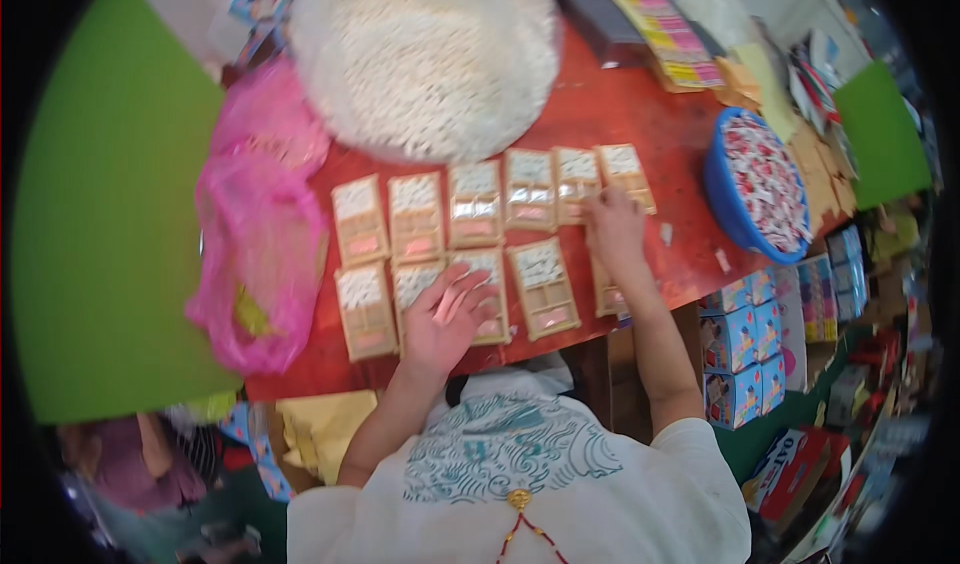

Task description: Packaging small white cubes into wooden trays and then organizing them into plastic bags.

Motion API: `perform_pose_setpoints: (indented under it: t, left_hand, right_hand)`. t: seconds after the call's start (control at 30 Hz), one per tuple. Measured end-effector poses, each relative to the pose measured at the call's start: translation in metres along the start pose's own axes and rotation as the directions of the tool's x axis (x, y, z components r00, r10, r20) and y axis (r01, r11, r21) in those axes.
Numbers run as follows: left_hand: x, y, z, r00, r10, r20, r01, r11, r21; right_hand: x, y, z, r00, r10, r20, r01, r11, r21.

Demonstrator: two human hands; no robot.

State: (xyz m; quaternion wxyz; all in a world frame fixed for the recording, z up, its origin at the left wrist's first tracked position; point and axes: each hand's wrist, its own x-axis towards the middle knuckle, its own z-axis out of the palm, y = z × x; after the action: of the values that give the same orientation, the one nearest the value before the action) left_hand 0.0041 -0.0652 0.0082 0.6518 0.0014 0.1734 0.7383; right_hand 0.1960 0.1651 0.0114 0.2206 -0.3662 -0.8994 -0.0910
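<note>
Red tabletop is crowded: two rows of cardboard packets reach its near edge. Left hand lies flat, fingers spread, on the front row; right hand presses open-palmed (holding nothing) beside the blue basin.

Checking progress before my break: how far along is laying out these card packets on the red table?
Done: six card packets fill the back row. In hand: the left hand presses flat on the front row, and the right hand touches the row's right end. Left: the white sack of small pieces and blue tub are both full.
</note>
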Motion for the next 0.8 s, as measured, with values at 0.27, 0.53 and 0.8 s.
perform_pose_setpoints:
  t: [0.27, 0.53, 0.8]
  left_hand:
    - [0.007, -0.011, 0.015, 0.984, -0.168, 0.061, 0.172, 0.982, -0.08]
    - [0.004, -0.033, 0.036, 0.974, -0.206, -0.096, 0.209, 0.978, 0.023]
    - [0.014, -0.035, 0.017, 0.967, -0.245, 0.072, 0.245, 0.97, 0.007]
  right_hand:
    - [-0.008, -0.112, -0.08, 0.936, -0.353, 0.005, 0.254, 0.684, 0.684]
    - [-0.041, -0.115, -0.059, 0.901, -0.408, -0.146, 0.402, 0.664, 0.631]
    - [-0.019, -0.004, -0.045, 0.988, -0.048, -0.144, 0.11, 0.878, 0.467]
